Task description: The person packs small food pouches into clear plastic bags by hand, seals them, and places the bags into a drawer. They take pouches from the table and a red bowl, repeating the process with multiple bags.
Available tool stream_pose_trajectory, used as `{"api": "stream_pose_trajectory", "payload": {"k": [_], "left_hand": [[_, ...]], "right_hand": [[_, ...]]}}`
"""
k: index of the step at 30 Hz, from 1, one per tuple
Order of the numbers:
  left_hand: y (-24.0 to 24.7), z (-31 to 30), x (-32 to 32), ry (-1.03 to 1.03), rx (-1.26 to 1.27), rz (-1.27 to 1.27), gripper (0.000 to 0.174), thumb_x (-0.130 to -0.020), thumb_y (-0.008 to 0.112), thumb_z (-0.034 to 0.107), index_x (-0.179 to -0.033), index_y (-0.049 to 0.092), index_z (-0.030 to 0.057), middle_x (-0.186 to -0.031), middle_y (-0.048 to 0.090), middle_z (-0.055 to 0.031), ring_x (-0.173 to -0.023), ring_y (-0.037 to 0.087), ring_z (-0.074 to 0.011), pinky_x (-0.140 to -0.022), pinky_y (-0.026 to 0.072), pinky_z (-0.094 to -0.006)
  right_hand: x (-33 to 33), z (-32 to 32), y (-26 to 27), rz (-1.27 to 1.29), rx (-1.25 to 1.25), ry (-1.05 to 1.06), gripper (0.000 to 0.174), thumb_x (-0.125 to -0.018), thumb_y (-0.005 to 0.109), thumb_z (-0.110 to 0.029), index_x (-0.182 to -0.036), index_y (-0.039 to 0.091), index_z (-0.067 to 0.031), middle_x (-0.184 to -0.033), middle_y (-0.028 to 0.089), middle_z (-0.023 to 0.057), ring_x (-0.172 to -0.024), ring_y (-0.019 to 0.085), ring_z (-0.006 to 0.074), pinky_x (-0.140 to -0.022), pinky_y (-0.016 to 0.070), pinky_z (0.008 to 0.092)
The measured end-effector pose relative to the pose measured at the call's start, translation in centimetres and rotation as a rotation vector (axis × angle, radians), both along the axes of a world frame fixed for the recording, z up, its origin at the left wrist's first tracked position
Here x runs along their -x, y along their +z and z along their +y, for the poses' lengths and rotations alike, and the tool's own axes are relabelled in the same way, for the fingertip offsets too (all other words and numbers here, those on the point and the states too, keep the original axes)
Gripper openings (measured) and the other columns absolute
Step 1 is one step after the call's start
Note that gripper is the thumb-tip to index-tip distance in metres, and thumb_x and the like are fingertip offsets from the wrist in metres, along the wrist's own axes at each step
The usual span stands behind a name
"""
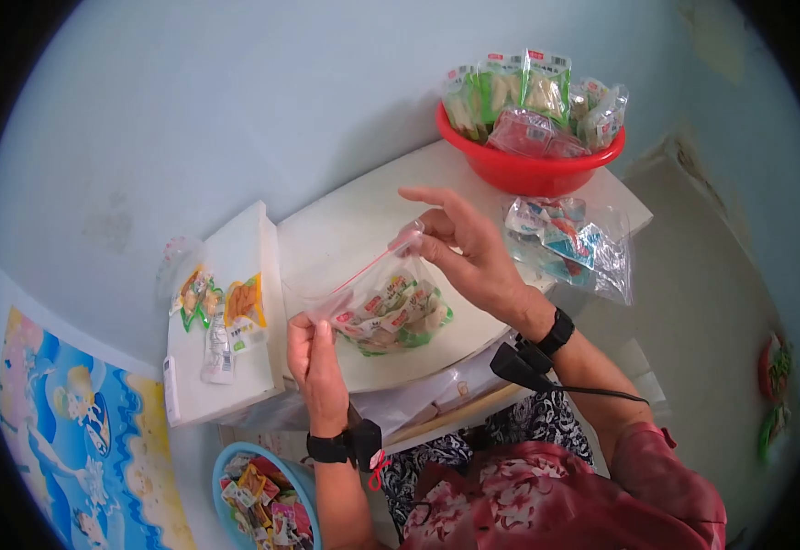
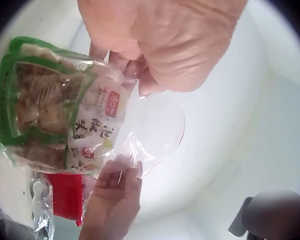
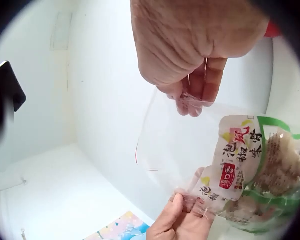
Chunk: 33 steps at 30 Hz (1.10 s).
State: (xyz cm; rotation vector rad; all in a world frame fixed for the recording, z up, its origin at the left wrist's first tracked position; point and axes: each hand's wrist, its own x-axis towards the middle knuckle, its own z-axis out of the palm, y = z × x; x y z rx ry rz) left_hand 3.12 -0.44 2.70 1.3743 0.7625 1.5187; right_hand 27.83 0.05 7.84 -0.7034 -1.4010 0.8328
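Note:
Both hands hold a clear zip bag with a red line along its mouth. My left hand (image 1: 319,371) pinches the bag's left corner between thumb and fingers. At the other end of the mouth, my right hand (image 1: 473,252) pinches the upper corner, its index finger extended. Green-and-white snack packets (image 1: 398,316) lie inside the lower part of the bag, above the white table. In the left wrist view a packet (image 2: 45,107) shows through the film beside my left hand (image 2: 165,42). The right wrist view shows the packets (image 3: 280,170) below my right hand (image 3: 195,40).
A red basin (image 1: 537,172) full of similar packets stands at the table's back right. Clear plastic packaging (image 1: 574,246) lies in front of it. Several small packets (image 1: 244,302) are on the left ledge (image 1: 258,367). A blue bucket (image 1: 226,458) of colourful packets stands at lower left.

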Motion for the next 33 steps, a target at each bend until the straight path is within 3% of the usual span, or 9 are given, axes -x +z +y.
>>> {"api": "stream_pose_trajectory", "payload": {"k": [6,9,13,16,17,20,21,26,33], "left_hand": [[-0.5,0.4,-1.0,0.019,0.007,-0.128,0.027,-0.109,0.049,0.018,-0.128,0.054,-0.0002,-0.131,0.065,-0.0193,-0.122,0.060,-0.0247,-0.107,0.0434,-0.0390],[-1.5,0.6,-1.2,0.046,0.012,-0.161,0.028,-0.110,0.048,0.020,-0.129,0.055,0.0009,-0.134,0.063,-0.0183,-0.127,0.058,-0.0255,-0.109,0.0416,-0.0396],[-2.7,0.6,-2.0,0.077,0.033,-0.246,0.036,-0.109,0.051,0.026,-0.132,0.050,-0.0010,-0.136,0.061,-0.0208,-0.122,0.060,-0.0263,-0.109,0.0449,-0.0401],[-3.5,-1.0,-2.9,0.076,-0.049,-0.075,0.051,-0.105,0.058,0.036,-0.139,0.046,0.0000,-0.138,0.057,-0.0180,-0.126,0.057,-0.0251,-0.108,0.0459,-0.0389],[-4.6,-1.1,-2.5,0.032,-0.064,-0.038,0.065,-0.096,0.073,0.029,-0.144,0.041,-0.0004,-0.141,0.054,-0.0166,-0.128,0.056,-0.0242,-0.107,0.0474,-0.0384],[-5.8,-2.6,-3.0,-0.046,0.034,0.027,0.075,-0.086,0.083,0.011,-0.144,0.038,-0.0008,-0.140,0.054,-0.0167,-0.128,0.057,-0.0239,-0.106,0.0496,-0.0380],[-5.9,-2.4,-2.9,-0.045,0.098,0.019,0.082,-0.080,0.085,-0.002,-0.145,0.036,-0.0010,-0.140,0.054,-0.0164,-0.126,0.059,-0.0235,-0.105,0.0506,-0.0372],[-5.0,-2.2,-2.3,-0.020,0.096,0.016,0.067,-0.083,0.083,-0.002,-0.138,0.044,-0.0022,-0.133,0.061,-0.0149,-0.119,0.064,-0.0226,-0.101,0.0537,-0.0359],[-3.8,-1.7,-0.8,-0.116,0.132,0.115,0.046,-0.086,0.079,-0.002,-0.129,0.061,-0.0058,-0.119,0.072,-0.0143,-0.110,0.069,-0.0195,-0.095,0.0571,-0.0340]], "right_hand": [[-1.1,-0.3,-4.4,-0.118,0.037,-0.062,0.049,-0.107,0.058,-0.028,-0.146,0.050,0.0000,-0.134,0.066,0.0185,-0.127,0.062,0.0260,-0.110,0.0462,0.0393],[-0.3,-1.8,-7.7,-0.157,0.224,-0.012,0.052,-0.111,0.048,-0.033,-0.149,0.047,0.0018,-0.146,0.057,0.0146,-0.139,0.049,0.0213,-0.118,0.0361,0.0368],[3.0,-3.2,-9.7,0.068,0.324,-0.033,0.051,-0.111,0.047,-0.031,-0.151,0.046,0.0007,-0.135,0.062,0.0137,-0.125,0.055,0.0184,-0.110,0.0424,0.0328],[4.5,-4.1,-10.4,0.155,0.395,-0.037,0.050,-0.111,0.048,-0.029,-0.152,0.045,-0.0007,-0.132,0.062,0.0139,-0.121,0.055,0.0175,-0.105,0.0442,0.0316],[5.2,-4.3,-10.5,0.165,0.343,-0.088,0.051,-0.110,0.050,-0.029,-0.153,0.043,-0.0014,-0.131,0.062,0.0131,-0.119,0.055,0.0171,-0.102,0.0453,0.0317],[6.6,-4.8,-10.9,0.173,0.300,-0.181,0.052,-0.110,0.051,-0.029,-0.154,0.042,-0.0011,-0.134,0.060,0.0137,-0.122,0.055,0.0178,-0.105,0.0447,0.0322],[7.0,-5.0,-11.0,0.194,0.289,-0.190,0.053,-0.110,0.052,-0.028,-0.154,0.042,-0.0011,-0.135,0.059,0.0141,-0.123,0.054,0.0182,-0.106,0.0443,0.0325],[6.6,-4.6,-12.1,0.213,0.217,-0.153,0.063,-0.102,0.068,-0.021,-0.155,0.040,-0.0007,-0.142,0.056,0.0154,-0.129,0.053,0.0209,-0.111,0.0421,0.0347],[2.7,-3.8,-9.9,-0.032,0.137,-0.002,0.088,-0.083,0.087,-0.017,-0.157,0.040,-0.0057,-0.144,0.054,0.0146,-0.129,0.056,0.0272,-0.112,0.0440,0.0414]]}}
